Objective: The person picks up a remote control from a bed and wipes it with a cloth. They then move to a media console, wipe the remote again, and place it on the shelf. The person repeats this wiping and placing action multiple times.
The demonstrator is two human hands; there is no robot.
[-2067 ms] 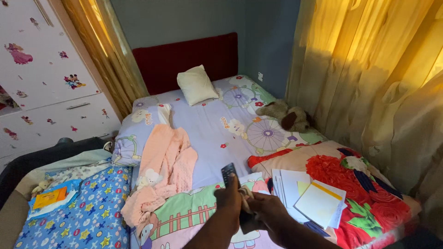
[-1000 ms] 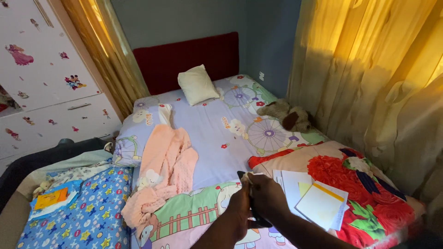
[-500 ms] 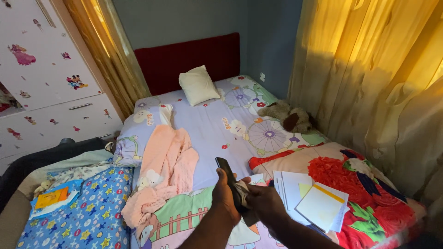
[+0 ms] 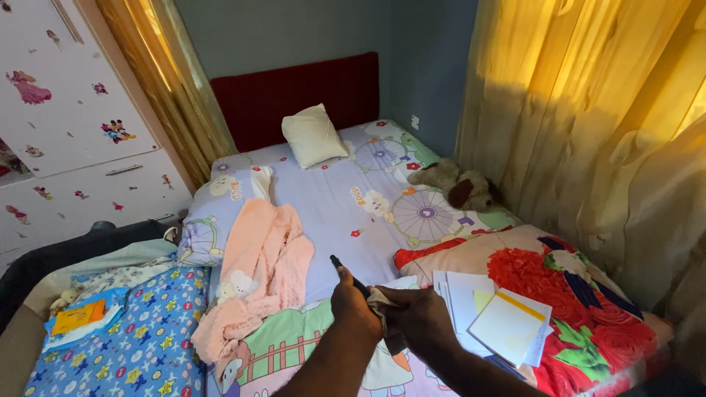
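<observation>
bedroom with golden curtains (image 4: 588, 110), dark red padded headboard (image 4: 294, 92), and a bed under a pale lilac cartoon-print sheet (image 4: 353, 198). cream square pillow (image 4: 312, 136) near the headboard, peach fleece garment (image 4: 265, 272) sprawled mid-bed, brown plush toy (image 4: 456, 184) by the curtain. loose stack of white and yellow papers (image 4: 500, 316) on the red floral cushion (image 4: 566, 294), just beside the hands.

slim black remote-like device (image 4: 346, 273) over the bed's near edge, tip poking up from the left hand (image 4: 357, 312), closed around its lower end. right hand (image 4: 419, 320) curled shut on a crumpled grey-beige cloth (image 4: 381, 305) pressed against the device; both hands touching.

risk, as a judgement: narrow hold low on the device, so a firm rub could lever it loose onto the bed; an elbow swing could also scatter the papers.
</observation>
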